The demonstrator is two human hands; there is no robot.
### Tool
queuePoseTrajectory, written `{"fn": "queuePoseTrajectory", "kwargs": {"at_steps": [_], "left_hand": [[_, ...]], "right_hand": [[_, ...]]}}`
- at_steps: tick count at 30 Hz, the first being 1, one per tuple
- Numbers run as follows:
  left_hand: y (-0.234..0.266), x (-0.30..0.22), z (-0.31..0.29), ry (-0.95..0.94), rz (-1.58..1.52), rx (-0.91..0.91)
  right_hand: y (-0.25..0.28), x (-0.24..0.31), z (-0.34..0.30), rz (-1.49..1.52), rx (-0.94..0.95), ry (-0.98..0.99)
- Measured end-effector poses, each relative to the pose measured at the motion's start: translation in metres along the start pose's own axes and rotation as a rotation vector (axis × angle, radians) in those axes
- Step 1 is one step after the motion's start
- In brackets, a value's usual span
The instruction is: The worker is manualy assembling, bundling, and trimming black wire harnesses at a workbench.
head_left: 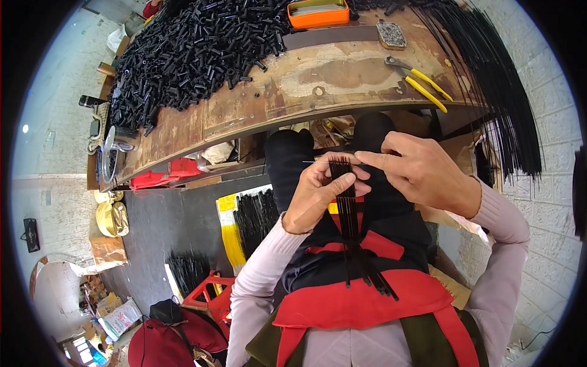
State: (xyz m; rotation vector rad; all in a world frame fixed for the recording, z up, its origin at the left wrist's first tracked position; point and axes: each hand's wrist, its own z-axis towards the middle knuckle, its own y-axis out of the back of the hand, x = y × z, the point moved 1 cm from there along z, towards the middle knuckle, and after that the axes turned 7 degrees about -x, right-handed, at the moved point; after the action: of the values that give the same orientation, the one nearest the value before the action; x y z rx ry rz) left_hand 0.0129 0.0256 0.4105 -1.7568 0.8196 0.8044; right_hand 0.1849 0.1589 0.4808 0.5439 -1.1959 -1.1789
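- Thin black rods (349, 214), a small bundle of them, are held upright over the person's lap, just below the front edge of the work surface (257, 116); their lower ends fan out across a red apron (361, 303).
- The left hand (318, 196) is closed around the top of the bundle, thumb and fingers pinching the rods side by side so they sit like the teeth of a comb.
- The right hand (422, 171) is closed in a fine pinch at the upper tips of the rods, forefinger and thumb meeting there; a pale thin strand (315, 162) runs out leftward from the same spot, though what it is cannot be made out.
- The rods look light, slender and fairly stiff, yet springy along their length; with a smooth dark finish, they would likely slip past one another if the grip loosened.
- Holding near the top, as the left hand does, seems the sound choice: it keeps the tips level, while the free ends below splay and would be hard to control from there.
- A heap of short black tubes (195, 49) covers the far left of the surface, with yellow-handled pliers (425, 82) and an orange tray (318, 13) nearby.
- A great sheaf of long black rods (501, 92) hangs off the surface at right.
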Motion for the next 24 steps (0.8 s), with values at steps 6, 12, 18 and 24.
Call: {"fn": "queuePoseTrajectory", "kwargs": {"at_steps": [6, 12, 18, 24], "left_hand": [[0.001, 0.000, -0.002, -0.009, 0.028, 0.012], [-0.001, -0.002, -0.002, -0.018, 0.039, 0.023], [-0.002, -0.003, -0.003, -0.019, 0.067, 0.011], [-0.002, -0.001, -0.003, -0.031, 0.048, 0.026]], "right_hand": [[-0.001, 0.004, 0.004, 0.002, -0.023, 0.044], [0.001, 0.009, 0.005, -0.092, -0.017, 0.063], [0.003, 0.013, 0.008, -0.114, -0.014, 0.073], [-0.003, 0.014, 0.004, -0.088, -0.074, 0.058]]}}
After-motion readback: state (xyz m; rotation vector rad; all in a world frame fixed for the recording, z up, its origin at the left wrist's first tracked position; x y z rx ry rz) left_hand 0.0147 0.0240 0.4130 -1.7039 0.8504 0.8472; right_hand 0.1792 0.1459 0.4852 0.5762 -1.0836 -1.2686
